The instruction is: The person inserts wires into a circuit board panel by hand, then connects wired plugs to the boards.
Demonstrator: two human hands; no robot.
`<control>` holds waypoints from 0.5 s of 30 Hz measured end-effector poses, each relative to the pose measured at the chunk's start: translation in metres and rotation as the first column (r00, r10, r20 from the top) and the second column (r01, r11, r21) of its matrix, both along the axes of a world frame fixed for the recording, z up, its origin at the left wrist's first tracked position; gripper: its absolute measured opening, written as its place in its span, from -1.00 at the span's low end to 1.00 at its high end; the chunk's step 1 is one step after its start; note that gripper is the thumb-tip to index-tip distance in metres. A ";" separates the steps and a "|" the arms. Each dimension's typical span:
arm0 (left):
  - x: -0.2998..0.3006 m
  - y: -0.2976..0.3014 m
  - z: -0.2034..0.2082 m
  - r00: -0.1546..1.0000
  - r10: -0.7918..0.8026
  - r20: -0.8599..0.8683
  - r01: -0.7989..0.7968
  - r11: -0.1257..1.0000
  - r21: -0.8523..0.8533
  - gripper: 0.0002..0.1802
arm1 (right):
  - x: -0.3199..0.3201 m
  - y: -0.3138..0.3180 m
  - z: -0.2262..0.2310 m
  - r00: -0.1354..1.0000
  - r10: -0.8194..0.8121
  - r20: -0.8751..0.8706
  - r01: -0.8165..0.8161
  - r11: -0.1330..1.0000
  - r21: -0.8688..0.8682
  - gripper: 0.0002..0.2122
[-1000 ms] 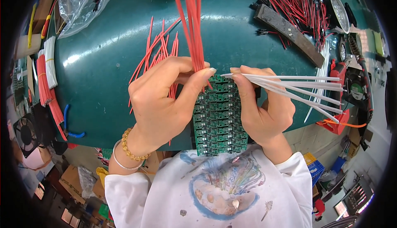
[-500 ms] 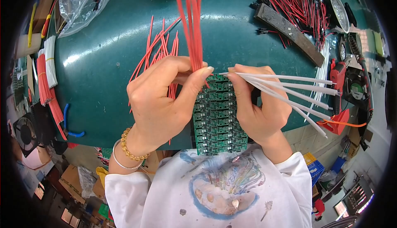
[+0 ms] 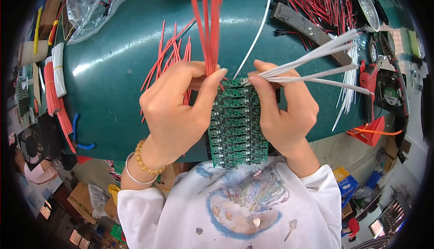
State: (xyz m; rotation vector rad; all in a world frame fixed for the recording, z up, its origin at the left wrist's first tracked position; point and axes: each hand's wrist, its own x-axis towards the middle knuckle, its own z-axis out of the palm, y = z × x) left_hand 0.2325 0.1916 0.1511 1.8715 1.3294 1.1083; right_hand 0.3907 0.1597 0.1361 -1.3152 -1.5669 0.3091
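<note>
My left hand [image 3: 181, 100] pinches several red wires [image 3: 208, 27] between thumb and forefinger, their upper ends fanning away from me. In my right hand [image 3: 289, 109] is a bundle of white wires [image 3: 312, 59], its near ends between thumb and forefinger and its far ends spread to the right. Between the hands lies a green circuit board panel [image 3: 237, 129], made of several rows of small boards. One single white wire [image 3: 256, 34] leans away from the panel's far edge, apart from my fingers; whether it is fixed there I cannot tell.
Loose red wires [image 3: 169, 52] lie left of centre, beyond my left hand. At the far right a dark metal bar [image 3: 312, 34] rests before a heap of red and black wires [image 3: 316, 0]. White wires [image 3: 347, 86] and a red tool [image 3: 368, 84] are on the right. Bundled wires [image 3: 58, 68] lie left.
One white wire has left the right-hand bundle and now stands at the panel's far edge. The rest of that bundle has swung upward and away. The red wires have dipped slightly lower in view.
</note>
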 end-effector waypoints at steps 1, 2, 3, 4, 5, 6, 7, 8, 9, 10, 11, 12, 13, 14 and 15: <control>0.000 0.000 0.000 1.000 -0.005 -0.012 0.005 1.000 -0.004 -0.89 | 0.002 -0.001 0.000 1.000 -0.010 0.000 0.010 1.000 0.011 -0.86; 0.000 0.000 0.000 1.000 -0.009 -0.023 0.009 1.000 -0.008 -0.89 | 0.004 -0.002 0.002 1.000 -0.010 -0.002 0.010 1.000 0.010 -0.86; 0.000 0.002 0.000 1.000 -0.008 -0.026 0.008 1.000 -0.009 -0.89 | 0.007 -0.003 0.004 1.000 -0.024 -0.015 0.024 1.000 -0.012 -0.86; 0.000 0.004 0.002 0.999 -0.044 -0.019 0.043 0.999 -0.025 -0.90 | 0.010 -0.005 0.006 0.999 -0.039 -0.026 0.038 0.999 -0.032 -0.86; 0.000 0.005 0.004 0.997 -0.079 -0.011 0.078 0.996 -0.040 -0.91 | 0.013 -0.006 0.007 0.997 -0.064 -0.034 0.062 0.997 -0.040 -0.87; 0.001 0.005 0.006 0.997 -0.078 -0.013 0.078 0.996 -0.040 -0.91 | 0.016 -0.008 0.006 0.993 -0.093 -0.076 0.089 0.995 -0.050 -0.87; 0.001 0.006 0.007 0.997 -0.073 0.020 0.075 0.988 -0.136 -0.91 | 0.019 -0.010 0.008 0.989 -0.121 -0.088 0.112 0.989 -0.094 -0.88; 0.002 0.006 0.008 0.996 -0.065 0.052 0.076 0.970 -0.230 -0.91 | 0.022 -0.012 0.009 0.984 -0.149 -0.100 0.135 0.981 -0.138 -0.88; 0.001 0.005 0.009 0.997 -0.064 0.051 0.074 0.970 -0.231 -0.91 | 0.025 -0.013 0.009 0.984 -0.148 -0.101 0.133 0.981 -0.139 -0.88; 0.000 0.003 0.009 0.988 0.007 0.155 0.047 0.939 -0.341 -0.91 | 0.028 -0.013 0.008 0.975 -0.166 -0.149 0.141 0.976 -0.165 -0.88; -0.001 0.002 0.010 0.965 0.089 0.248 0.033 0.893 -0.449 -0.91 | 0.029 -0.014 0.006 0.963 -0.184 -0.196 0.147 0.971 -0.191 -0.88; -0.002 0.000 0.011 0.964 0.087 0.250 0.037 0.892 -0.450 -0.91 | 0.030 -0.014 0.005 0.963 -0.187 -0.194 0.150 0.970 -0.192 -0.88; -0.002 -0.002 0.015 0.953 0.106 0.285 0.035 0.892 -0.451 -0.91 | 0.029 -0.014 0.004 0.955 -0.204 -0.214 0.161 0.966 -0.202 -0.88; -0.001 -0.002 0.019 0.939 0.126 0.319 0.034 0.892 -0.451 -0.92 | 0.028 -0.015 0.002 0.947 -0.221 -0.233 0.173 0.962 -0.212 -0.89; 0.007 -0.003 0.022 0.927 0.145 0.347 0.028 0.893 -0.450 -0.90 | 0.026 -0.014 0.000 0.946 -0.229 -0.228 0.181 0.960 -0.215 -0.89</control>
